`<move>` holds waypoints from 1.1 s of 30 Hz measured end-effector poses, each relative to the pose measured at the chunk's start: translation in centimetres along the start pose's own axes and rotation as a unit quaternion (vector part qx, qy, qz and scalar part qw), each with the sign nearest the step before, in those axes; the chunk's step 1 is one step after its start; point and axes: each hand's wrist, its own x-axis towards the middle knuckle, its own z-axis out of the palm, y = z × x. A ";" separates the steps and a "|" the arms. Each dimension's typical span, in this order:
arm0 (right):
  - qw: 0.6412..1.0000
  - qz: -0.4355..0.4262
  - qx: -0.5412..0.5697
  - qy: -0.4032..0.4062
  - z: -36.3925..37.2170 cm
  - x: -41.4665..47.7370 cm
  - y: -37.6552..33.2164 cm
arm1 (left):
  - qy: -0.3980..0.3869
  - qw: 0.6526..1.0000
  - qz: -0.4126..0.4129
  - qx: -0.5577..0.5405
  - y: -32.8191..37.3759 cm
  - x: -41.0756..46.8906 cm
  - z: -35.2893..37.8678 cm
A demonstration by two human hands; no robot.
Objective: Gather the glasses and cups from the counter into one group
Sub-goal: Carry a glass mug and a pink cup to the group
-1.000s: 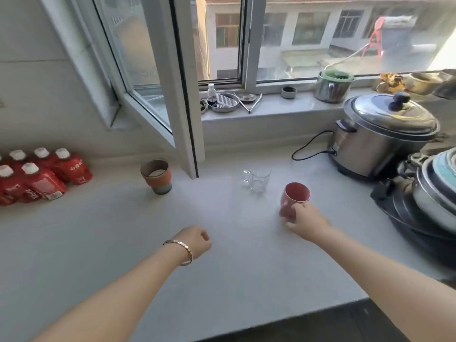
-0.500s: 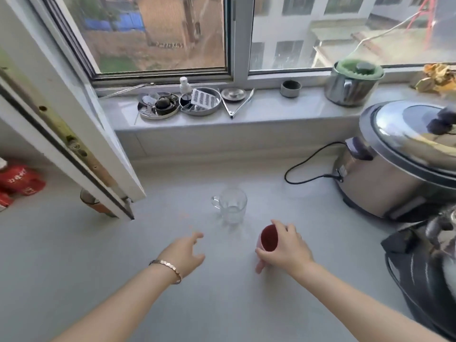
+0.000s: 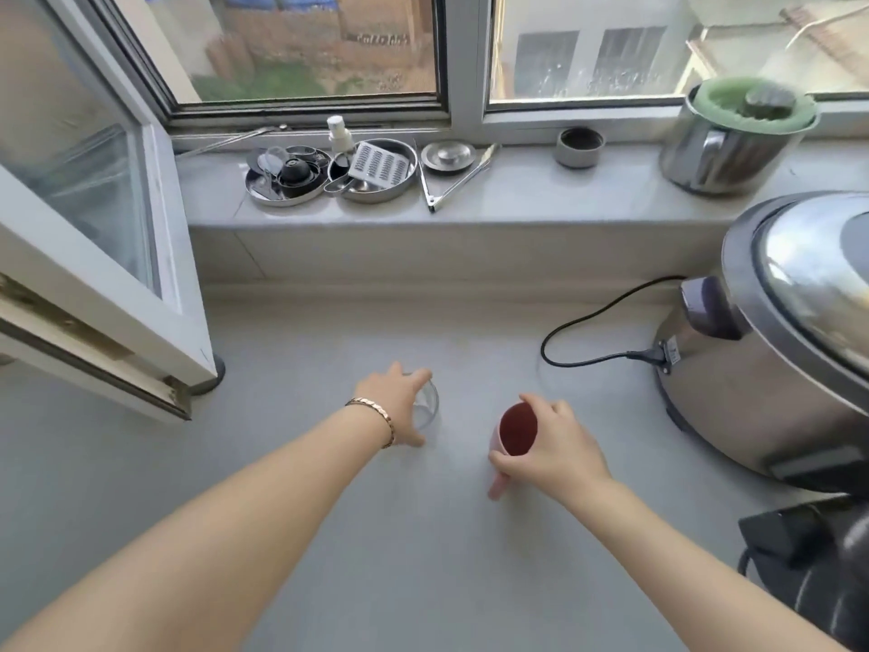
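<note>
Head view: a pale grey surface [image 3: 423,557] is seen from above, with both forearms reaching forward over it. The left hand [image 3: 392,407], a bracelet [image 3: 376,418] at its wrist, is curled around the near-left side of a clear glass cup [image 3: 427,407]; the fingers lie over the rim and the thumb presses low against the wall, so the cup is taken as gripped, though most of it is hidden behind the hand. The glass cup stands upright on the surface, mouth upward.

Just to its right, apart from it, a red cup [image 3: 515,430] is held by the right hand [image 3: 552,447], the fingers wrapped about its right side and the thumb under its lower edge. The red cup is tilted, its long axis leaning toward the left and toward the camera, so that the dark red inside of the mouth is shown. Whether its base touches the surface cannot be told.

A steel rice cooker [image 3: 771,350] with a black cord [image 3: 583,322] stands well to the right. An open window sash [image 3: 94,294] overhangs the left of the surface.
</note>
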 end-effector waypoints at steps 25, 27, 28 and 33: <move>0.907 -0.359 -0.156 -0.158 10.3 -14.8 -15.9 | 0.286 0.809 -0.367 -0.358 -11.3 -33.8 13.2; 0.877 -0.406 -0.181 -0.183 13.1 -18.5 -19.3 | 0.318 0.770 -0.414 -0.367 -13.3 -39.5 15.5; 0.861 -0.429 -0.192 -0.194 14.6 -20.6 -20.9 | 0.331 0.749 -0.438 -0.370 -14.2 -42.5 16.8; 0.790 -0.524 -0.208 -0.241 23.2 -33.2 -27.4 | 0.360 0.655 -0.555 -0.365 -17.8 -58.1 24.3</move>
